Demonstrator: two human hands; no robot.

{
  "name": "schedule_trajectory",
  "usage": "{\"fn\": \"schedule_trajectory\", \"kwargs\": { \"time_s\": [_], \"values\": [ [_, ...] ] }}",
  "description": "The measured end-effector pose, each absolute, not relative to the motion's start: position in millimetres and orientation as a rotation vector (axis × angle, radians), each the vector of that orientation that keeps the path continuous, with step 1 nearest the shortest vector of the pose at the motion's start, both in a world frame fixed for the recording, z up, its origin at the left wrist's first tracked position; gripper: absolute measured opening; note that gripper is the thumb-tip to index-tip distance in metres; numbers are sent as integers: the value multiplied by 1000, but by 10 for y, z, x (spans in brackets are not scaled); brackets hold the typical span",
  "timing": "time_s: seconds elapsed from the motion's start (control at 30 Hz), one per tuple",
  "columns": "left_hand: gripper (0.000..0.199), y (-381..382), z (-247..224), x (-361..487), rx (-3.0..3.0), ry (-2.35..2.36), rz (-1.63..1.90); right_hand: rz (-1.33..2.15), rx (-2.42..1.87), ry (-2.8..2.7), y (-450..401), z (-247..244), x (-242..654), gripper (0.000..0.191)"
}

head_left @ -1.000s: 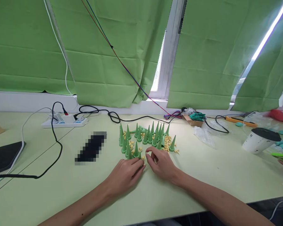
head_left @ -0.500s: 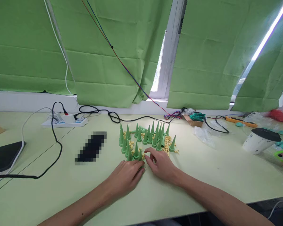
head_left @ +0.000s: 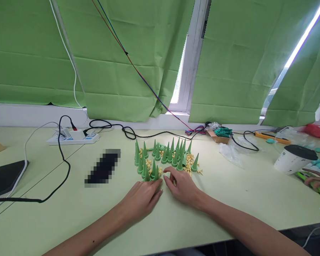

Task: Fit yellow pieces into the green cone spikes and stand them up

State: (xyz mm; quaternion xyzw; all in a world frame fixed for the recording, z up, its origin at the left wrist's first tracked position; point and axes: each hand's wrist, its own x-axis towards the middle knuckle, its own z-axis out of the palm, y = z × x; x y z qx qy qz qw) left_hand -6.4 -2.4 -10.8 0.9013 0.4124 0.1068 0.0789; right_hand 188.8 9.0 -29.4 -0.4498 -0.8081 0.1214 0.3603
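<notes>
My left hand (head_left: 145,195) rests palm down at the near side of a cluster of upright green cones (head_left: 172,153). Its fingers are stretched out and touch the base of the nearest cone (head_left: 156,173), while the thumb stands apart. Just right of that cone, my right hand (head_left: 181,185) has its index finger and thumb curled toward each other, tips close together. Whether a small piece sits between them is too small to tell. Small yellow pieces (head_left: 188,165) lie loose among the cones and to their right.
A pixelated dark object (head_left: 104,168) lies left of the cones. At the back are a power strip (head_left: 82,138), black cable (head_left: 160,133) and small cardboard box (head_left: 219,138). To the right, a black-lidded cup (head_left: 294,159) stands near another person's hand (head_left: 318,181) on a green object.
The nearest cone has shifted slightly left, with my left fingertips drawn a little left too. My right hand has barely moved. The other person's hand has come further in at the right with the green object.
</notes>
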Motion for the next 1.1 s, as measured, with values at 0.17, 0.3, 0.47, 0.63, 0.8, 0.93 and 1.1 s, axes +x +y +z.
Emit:
{"fn": "schedule_trajectory", "kwargs": {
  "time_s": [0.17,0.3,0.47,0.63,0.8,0.93,1.1],
  "values": [
    [28,-7,-107,-75,2673,1273,289,310,-1150,-2086,94,-295,1895,21],
    [32,15,-116,-85,2664,1283,307,305,-1153,-2089,90,-286,1891,20],
    [30,0,-86,-82,2656,1229,347,296,-1150,-2095,80,-283,1889,18],
    [24,-49,-29,-48,2670,1148,325,285,-1144,-2084,77,-280,1881,18],
    [27,-27,-55,-53,2688,1172,325,260,-1142,-2076,90,-298,1865,17],
    [23,22,-95,-81,2663,1174,374,254,-1137,-2081,86,-336,1849,16],
    [25,66,-112,-94,2616,1154,434,234,-1125,-2115,64,-363,1831,16]
  ]
}}
